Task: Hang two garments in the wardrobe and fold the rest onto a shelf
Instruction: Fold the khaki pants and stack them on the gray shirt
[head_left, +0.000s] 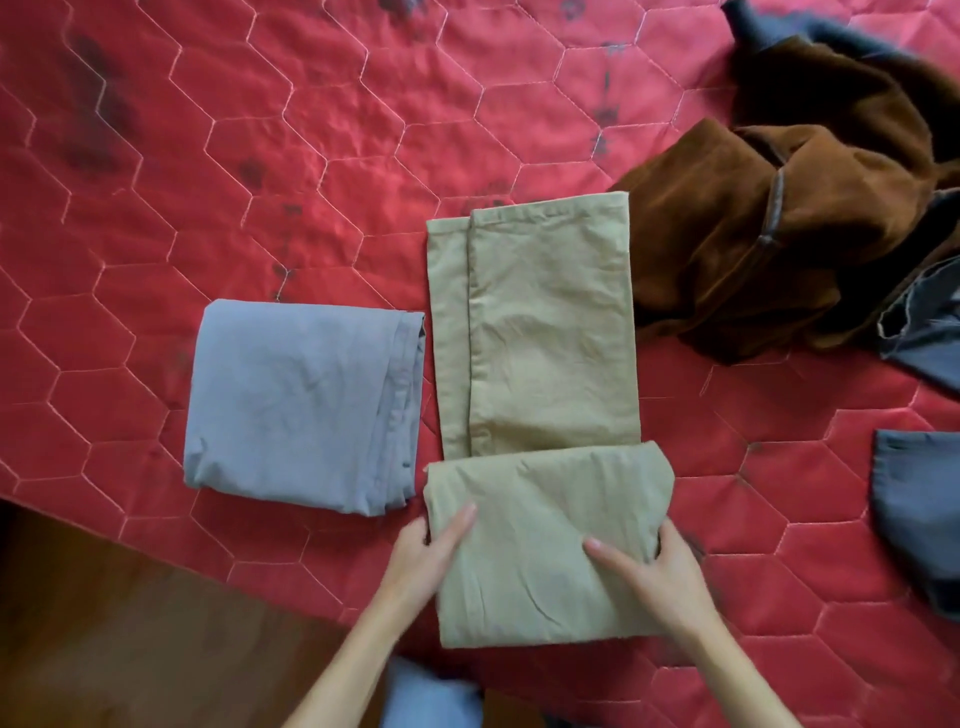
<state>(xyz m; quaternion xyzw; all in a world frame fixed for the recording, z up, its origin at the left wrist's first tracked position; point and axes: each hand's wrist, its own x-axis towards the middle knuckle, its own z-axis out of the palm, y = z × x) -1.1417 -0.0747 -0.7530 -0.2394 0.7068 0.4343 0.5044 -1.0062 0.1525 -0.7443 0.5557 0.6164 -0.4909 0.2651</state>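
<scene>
Head view, looking down on the bed, and the tan trousers (540, 338) sit right in the middle of the red quilted bedspread (260, 156). Their near end is doubled over into a thick fold, and the legs stretch flat away from it toward the far side.

Both hands are on that fold. The left hand (431, 551) grips its left edge, one finger laid on top of the cloth and the rest curled round the side. The right hand (649, 566) grips the right edge, thumb pressed on top, fingers wrapped round the corner.

Just left of the trousers, almost touching them, lies a blue garment (301, 400), folded into a neat square. Right of the trousers, at their far end, a brown suede jacket (753, 234) lies crumpled, its edge meeting the trouser legs. Further right of the trousers, well apart, a dark grey garment (919, 509) runs off the frame. Near-left of the trousers, past the bedspread's edge, the wooden floor (130, 623) shows.
</scene>
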